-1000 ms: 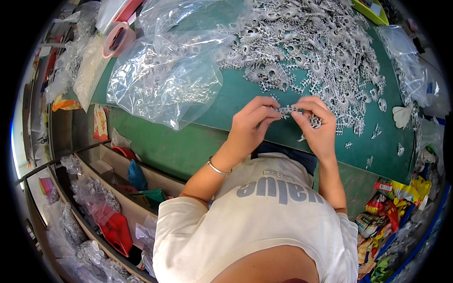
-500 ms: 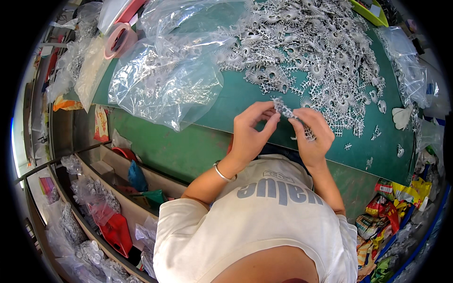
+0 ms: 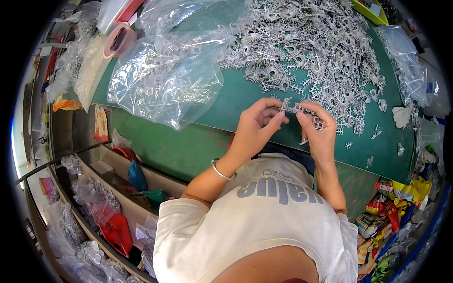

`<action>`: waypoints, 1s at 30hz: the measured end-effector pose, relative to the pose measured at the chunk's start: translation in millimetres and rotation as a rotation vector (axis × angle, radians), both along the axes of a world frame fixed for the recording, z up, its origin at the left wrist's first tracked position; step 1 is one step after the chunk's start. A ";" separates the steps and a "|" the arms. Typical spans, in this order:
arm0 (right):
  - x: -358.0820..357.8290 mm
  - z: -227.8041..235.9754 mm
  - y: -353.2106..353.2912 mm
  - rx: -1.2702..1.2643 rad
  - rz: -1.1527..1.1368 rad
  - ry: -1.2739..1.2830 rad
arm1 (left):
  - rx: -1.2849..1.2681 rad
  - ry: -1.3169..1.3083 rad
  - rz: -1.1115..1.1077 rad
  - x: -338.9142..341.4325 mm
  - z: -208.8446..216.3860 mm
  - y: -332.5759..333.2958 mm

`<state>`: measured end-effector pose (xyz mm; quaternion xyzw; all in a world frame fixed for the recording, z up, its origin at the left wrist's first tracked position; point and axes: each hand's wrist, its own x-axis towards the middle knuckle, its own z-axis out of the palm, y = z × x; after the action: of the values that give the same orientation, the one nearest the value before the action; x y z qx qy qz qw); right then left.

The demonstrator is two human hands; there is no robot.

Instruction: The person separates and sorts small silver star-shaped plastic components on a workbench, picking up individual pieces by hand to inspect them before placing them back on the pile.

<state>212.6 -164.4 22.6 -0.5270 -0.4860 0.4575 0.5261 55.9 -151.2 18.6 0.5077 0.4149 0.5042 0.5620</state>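
Note:
Over the near edge of the green table (image 3: 236, 106), my left hand (image 3: 258, 123) pinches a small grey branched piece (image 3: 286, 104) between thumb and forefinger. Facing it, the thumb and forefinger of my right hand (image 3: 322, 134) close on the other end of the grey cluster. Whether this is one piece or two linked ones, I cannot tell. More grey lattice-like pieces (image 3: 318, 123) show inside the curled right fingers. Just beyond both hands spreads a big heap of grey branched and fan-shaped pieces (image 3: 325, 52).
Left of the heap lies a clear plastic bag (image 3: 165, 85) with grey pieces in it. A pink tub (image 3: 120, 40) stands at the far left, a yellow-green tray (image 3: 370, 13) at the far right. Crates with bags and a red scoop-like thing (image 3: 115, 233) fill the lower left; colourful packets (image 3: 384, 207) lie lower right.
My hands have drawn slightly apart, the right one moving a little rightward. The grey pieces between the fingertips have turned, and more pieces show in the right hand.

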 end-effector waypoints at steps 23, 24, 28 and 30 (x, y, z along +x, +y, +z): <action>10.2 5.9 0.8 -0.231 0.042 -0.024 | -0.152 -0.177 -0.126 5.7 -15.4 -2.8; 14.9 8.5 3.4 -0.302 0.072 0.026 | -0.244 -0.284 -0.163 3.8 -15.2 -1.9; 15.4 2.3 5.3 -0.200 0.143 -0.072 | -0.212 -0.124 -0.115 0.7 -15.3 0.9; 13.5 0.8 5.6 -0.063 0.162 -0.211 | -0.096 0.013 0.006 4.8 -9.7 -3.2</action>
<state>226.1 -158.8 23.3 -0.5472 -0.5650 0.4556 0.4167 60.7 -154.4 8.9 0.4820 0.4439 0.4821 0.5816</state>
